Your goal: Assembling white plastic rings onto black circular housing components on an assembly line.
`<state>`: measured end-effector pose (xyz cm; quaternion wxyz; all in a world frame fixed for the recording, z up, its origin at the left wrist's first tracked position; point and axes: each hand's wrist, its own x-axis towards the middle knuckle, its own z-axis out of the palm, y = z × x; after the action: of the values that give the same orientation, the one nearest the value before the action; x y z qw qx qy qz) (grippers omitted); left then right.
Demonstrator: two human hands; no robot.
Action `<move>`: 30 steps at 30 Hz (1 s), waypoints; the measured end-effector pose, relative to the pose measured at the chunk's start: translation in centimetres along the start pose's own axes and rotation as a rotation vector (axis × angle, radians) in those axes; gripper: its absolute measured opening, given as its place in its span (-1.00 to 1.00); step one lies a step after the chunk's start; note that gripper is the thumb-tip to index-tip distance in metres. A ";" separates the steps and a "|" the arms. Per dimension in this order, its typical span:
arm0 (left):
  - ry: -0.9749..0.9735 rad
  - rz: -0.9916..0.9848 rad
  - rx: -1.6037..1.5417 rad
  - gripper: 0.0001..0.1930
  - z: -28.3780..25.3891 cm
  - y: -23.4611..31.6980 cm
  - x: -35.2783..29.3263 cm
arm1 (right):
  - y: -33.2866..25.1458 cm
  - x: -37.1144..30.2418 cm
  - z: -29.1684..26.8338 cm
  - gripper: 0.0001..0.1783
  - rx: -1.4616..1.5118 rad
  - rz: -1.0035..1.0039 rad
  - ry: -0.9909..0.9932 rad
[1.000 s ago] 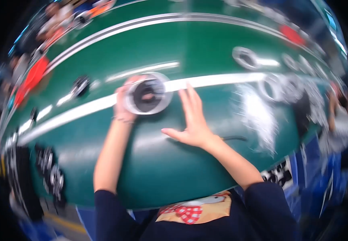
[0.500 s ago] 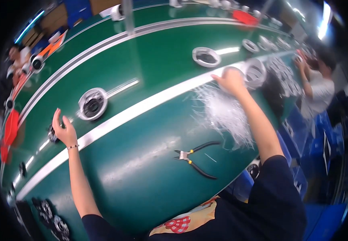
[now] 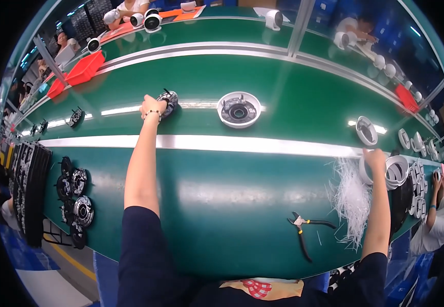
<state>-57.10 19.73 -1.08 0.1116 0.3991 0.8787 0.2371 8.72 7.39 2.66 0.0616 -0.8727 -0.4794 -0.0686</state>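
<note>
Out on the green belt, my left hand (image 3: pixel 152 106) is closed on the left edge of a black round part (image 3: pixel 170 103) with a patterned, spoked face. To its right lies a white round housing (image 3: pixel 239 109) with a similar black part seated inside. Far to the right, my right hand (image 3: pixel 375 160) is closed on a white ring (image 3: pixel 365 171), which it partly hides. More white rings (image 3: pixel 397 171) stand just beside that hand. Below it, a heap of clear thin plastic strips (image 3: pixel 352 204) spreads over the table.
Cutting pliers (image 3: pixel 304 230) with black handles lie on the near green table (image 3: pixel 222 220). Several black round parts (image 3: pixel 80 181) rest at the left, beside a stack of black trays (image 3: pixel 27 189). Another white housing (image 3: pixel 366 131) sits on the belt at right. Co-workers sit around the line.
The view has swung left. My left hand, open beside the black round part before, is now closed on it. My right hand remains at the white rings.
</note>
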 end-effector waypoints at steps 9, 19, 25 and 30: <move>-0.328 0.155 -0.265 -0.63 -0.9 -4.5 0.3 | 1.9 0.9 -3.4 -0.69 0.031 -0.124 0.193; -0.228 0.159 -1.397 -0.71 -1.1 -5.8 -18.3 | -16.7 -22.5 -4.5 -0.95 0.249 -1.349 -0.028; -0.238 0.140 -1.348 -0.76 -1.7 -7.6 -25.1 | -17.9 -25.6 -4.9 -0.74 0.031 -1.377 -0.190; -0.238 0.143 -1.359 -0.77 -0.9 -7.4 -26.1 | -21.8 -26.1 -4.2 -0.52 0.535 -1.209 0.073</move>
<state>-45.11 -4.50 -3.88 0.4166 0.3208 0.4887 0.6962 -23.83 -3.29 3.07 0.2431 -0.4018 -0.8829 0.0006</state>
